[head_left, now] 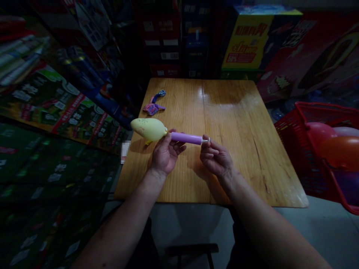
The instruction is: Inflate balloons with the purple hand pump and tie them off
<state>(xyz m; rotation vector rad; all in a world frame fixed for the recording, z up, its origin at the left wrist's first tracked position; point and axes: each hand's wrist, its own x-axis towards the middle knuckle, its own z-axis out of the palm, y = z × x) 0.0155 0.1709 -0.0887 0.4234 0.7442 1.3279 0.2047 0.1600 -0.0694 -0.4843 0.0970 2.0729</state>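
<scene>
A purple balloon pump (186,138) lies level between my two hands above the wooden table. A pale yellow, partly inflated balloon (149,128) sits on its left end, with printed marks on its skin. My left hand (165,154) grips the joint where the balloon's neck meets the pump, thumb on top. At the other end, my right hand (215,154) pinches the pump's white handle (206,140), which is close to the barrel. Beyond the yellow balloon, limp balloons in purple and pink (153,108) and dark blue (160,95) lie on the tabletop.
The wooden table (235,149) stands before me. To its right is a red basket (301,149) holding several inflated balloons (343,151). Green cartons (56,160) are stacked at left. Behind stand more boxes, among them a yellow and blue one (246,41). A dark stool (193,248) is below.
</scene>
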